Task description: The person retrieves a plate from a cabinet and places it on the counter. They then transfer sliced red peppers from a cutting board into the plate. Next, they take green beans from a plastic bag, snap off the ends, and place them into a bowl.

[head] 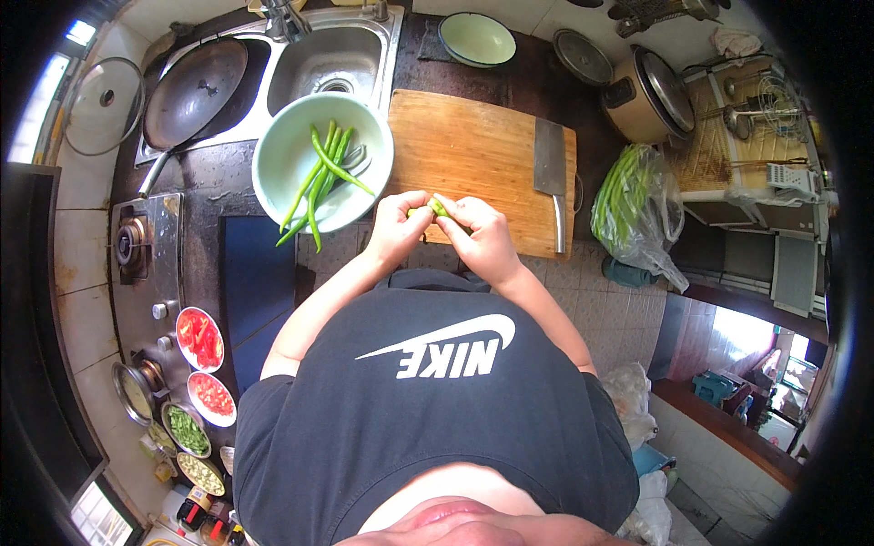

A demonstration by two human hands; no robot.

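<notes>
My left hand (399, 228) and my right hand (483, 235) meet at the near edge of a wooden cutting board (464, 150). Between their fingertips they pinch a green chili pepper (438, 207), mostly covered by the fingers. Left of my left hand is a pale green bowl (276, 150). Several long green chili peppers (321, 174) lie in it, some reaching over its near rim. Beneath them a metal utensil is partly hidden. A cleaver (550, 160) rests flat along the board's right side, its handle (559, 225) towards me.
Behind the bowl is a steel sink (328, 61), with a wok (194, 92) to its left. Small bowls of cut red peppers (200, 339) and other chopped ingredients line the left counter by the gas burner (131, 240). Right of the board lie bagged green vegetables (625, 194) and a rice cooker (642, 95).
</notes>
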